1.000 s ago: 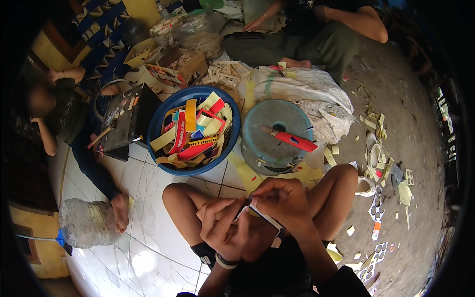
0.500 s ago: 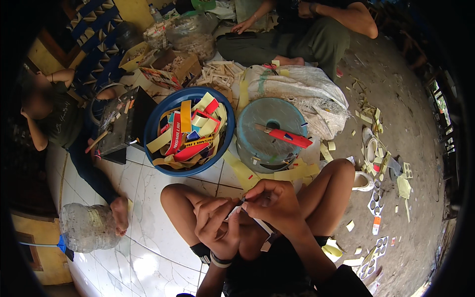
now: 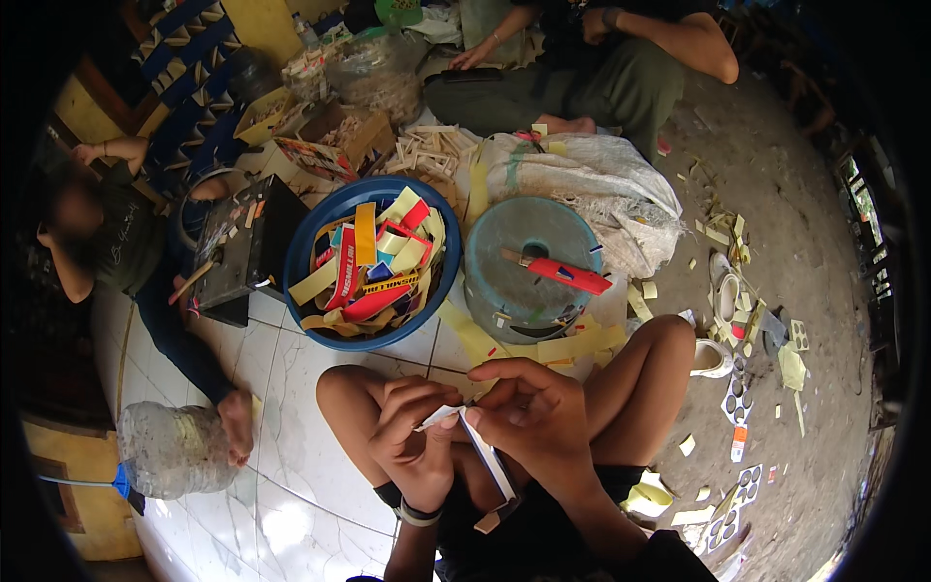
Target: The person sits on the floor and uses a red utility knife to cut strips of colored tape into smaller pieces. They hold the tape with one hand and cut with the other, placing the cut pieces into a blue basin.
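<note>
My left hand (image 3: 415, 435) pinches a small white flap (image 3: 441, 417) between thumb and fingers above my lap. Close beside it, my right hand (image 3: 531, 415) has its fingers closed on the upper end of a narrow, dark-edged white strip (image 3: 490, 456). The strip slants down between my knees to a small tan end piece (image 3: 492, 522). Whether flap and strip are one piece is hidden by my fingers. Past my knees, a red-handled knife (image 3: 567, 274) lies on an upturned grey-blue tub (image 3: 504, 228). Left of that stands a blue basin (image 3: 301, 218) of coloured strips.
Small wooden pieces (image 3: 432, 153) and an open cardboard box (image 3: 354, 145) lie behind the basin. One person (image 3: 582, 92) sits opposite, another (image 3: 126, 223) at left near a black box (image 3: 247, 242). A white sack (image 3: 592, 179) lies behind the tub; scraps litter the right floor.
The white flap has turned outward and shows more between my hands. More of the hanging strip is visible as my fingers shift slightly apart.
</note>
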Demonstrator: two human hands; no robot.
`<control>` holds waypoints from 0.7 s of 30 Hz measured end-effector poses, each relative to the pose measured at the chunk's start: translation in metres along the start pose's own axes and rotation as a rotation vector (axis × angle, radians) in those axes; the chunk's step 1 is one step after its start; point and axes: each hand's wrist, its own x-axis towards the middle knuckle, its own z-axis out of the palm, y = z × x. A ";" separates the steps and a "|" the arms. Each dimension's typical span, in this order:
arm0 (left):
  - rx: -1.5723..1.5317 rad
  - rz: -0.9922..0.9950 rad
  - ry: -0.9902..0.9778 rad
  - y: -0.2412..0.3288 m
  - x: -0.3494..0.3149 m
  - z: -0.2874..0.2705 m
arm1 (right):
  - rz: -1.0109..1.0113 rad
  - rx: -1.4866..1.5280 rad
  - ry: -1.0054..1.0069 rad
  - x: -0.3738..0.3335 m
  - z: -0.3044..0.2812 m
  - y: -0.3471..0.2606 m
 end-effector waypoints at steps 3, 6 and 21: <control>-0.085 -0.059 0.005 0.004 0.000 0.002 | 0.000 -0.101 -0.026 -0.001 0.000 -0.005; -0.227 -0.158 -0.015 0.009 -0.002 0.001 | 0.004 -0.120 -0.032 -0.004 -0.001 -0.004; -0.379 -0.418 -0.001 0.024 -0.003 0.003 | -0.042 -0.054 -0.005 -0.003 -0.002 0.002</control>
